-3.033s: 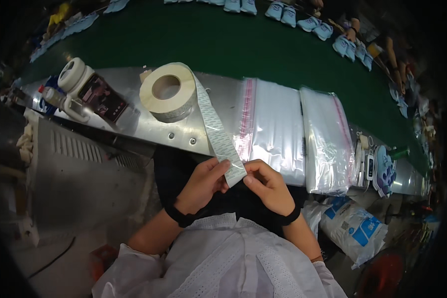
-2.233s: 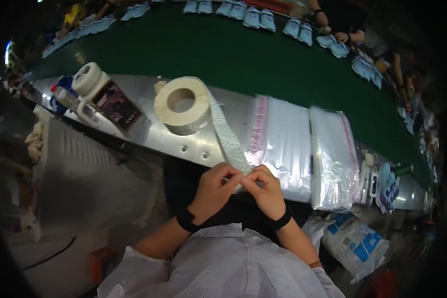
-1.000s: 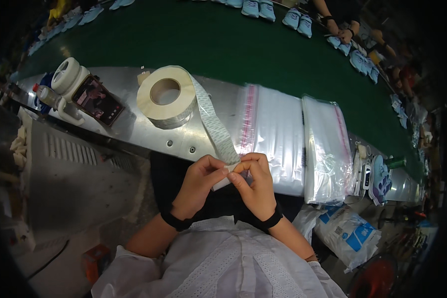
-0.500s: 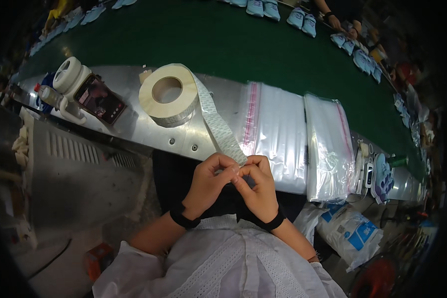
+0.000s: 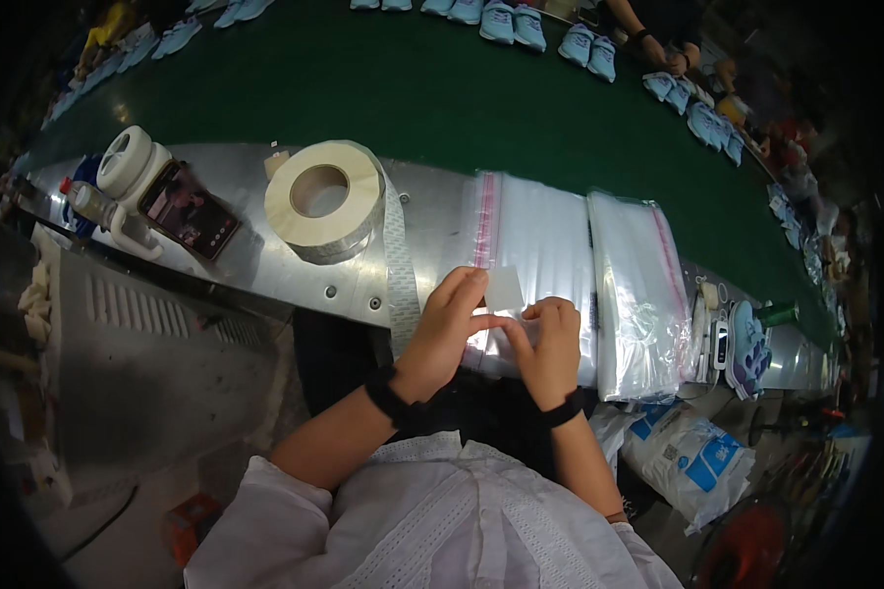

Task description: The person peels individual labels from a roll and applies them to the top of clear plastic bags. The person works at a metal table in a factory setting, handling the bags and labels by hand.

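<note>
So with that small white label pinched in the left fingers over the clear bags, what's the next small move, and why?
Probably lower the label onto the top clear bag. The left hand holds it free of the liner strip, just above the bag near its pink edge, and the right hand rests beside it on the stack.

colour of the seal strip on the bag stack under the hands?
Pink-red seal strip along its left edge; head view.

A wide dark green belt [image 5: 442, 98] carries small light blue shoes [image 5: 511, 22] along its far edge, a dark flat phone [image 5: 189, 208] lies on the shiny metal shelf [image 5: 255, 260], and a white and blue bag [image 5: 692, 461] sits lower right.
</note>
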Available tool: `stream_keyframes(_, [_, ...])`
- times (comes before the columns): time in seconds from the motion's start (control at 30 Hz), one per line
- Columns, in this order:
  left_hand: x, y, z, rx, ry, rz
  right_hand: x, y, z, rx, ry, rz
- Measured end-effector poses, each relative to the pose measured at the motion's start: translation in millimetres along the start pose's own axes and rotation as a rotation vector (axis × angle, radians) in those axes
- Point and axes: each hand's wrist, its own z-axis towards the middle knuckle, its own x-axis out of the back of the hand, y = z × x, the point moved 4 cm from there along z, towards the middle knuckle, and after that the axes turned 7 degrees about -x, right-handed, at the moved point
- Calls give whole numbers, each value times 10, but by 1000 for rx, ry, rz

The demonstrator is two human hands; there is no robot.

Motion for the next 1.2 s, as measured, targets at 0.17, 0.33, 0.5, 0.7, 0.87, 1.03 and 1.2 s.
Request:
stream_keyframes(0.17, [235, -523, 318, 80, 20, -281, -211, 174, -3, 14, 108, -186])
stream_keyframes(0.33, [309, -530, 272, 75, -17, -216, -159, 485, -7, -111, 37, -60])
stream_keyframes(0.5, [272, -508, 260, 80, 27, -147, -87, 155, 60, 76, 205, -104])
stream_keyframes(0.7, [32, -267, 441, 321, -73, 218, 154, 716, 69, -342, 55, 404])
stream_keyframes(0.87, [-487, -419, 729, 542, -367, 496, 465, 456, 171, -138, 95, 552])
stream_keyframes(1.03, [-527, -969, 808, 625, -441, 429, 529, 449, 154, -11, 79, 471])
stream_keyframes(1.2, [-317, -662, 510, 783, -308, 54, 545, 223, -202, 142, 17, 302])
